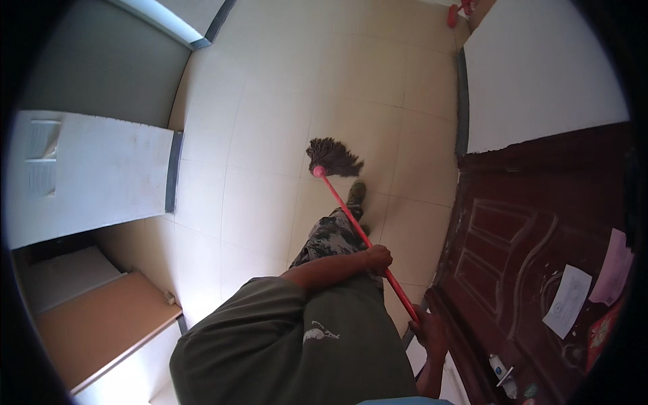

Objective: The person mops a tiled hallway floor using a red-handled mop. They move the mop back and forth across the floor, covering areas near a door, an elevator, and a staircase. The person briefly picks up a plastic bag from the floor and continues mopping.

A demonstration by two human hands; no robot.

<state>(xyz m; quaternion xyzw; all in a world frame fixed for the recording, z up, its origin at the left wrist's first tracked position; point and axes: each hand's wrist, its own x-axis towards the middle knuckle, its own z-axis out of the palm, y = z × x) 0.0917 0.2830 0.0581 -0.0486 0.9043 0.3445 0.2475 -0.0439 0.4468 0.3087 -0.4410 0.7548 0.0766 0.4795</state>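
Note:
A string mop with a red handle (338,196) slants across the view in front of my body. Its dark grey-brown strands (333,156) lie spread on the beige tiled floor (268,126), joined to the handle by a pink socket (319,171). Partway along the handle, my left hand (378,259) is wrapped around it, with the forearm crossing my torso. My right hand (429,326) grips the handle near its upper end, close to my right side. One shoe (357,192) stands just behind the mop strands; camouflage trousers (329,235) cover my legs.
To the right is a dark red panelled door (486,243) with a metal handle (502,375) and papers (568,301) stuck on it. A white wall (96,172) with a dark baseboard juts in at left, near a brown door (111,324). A red object (452,16) stands far right.

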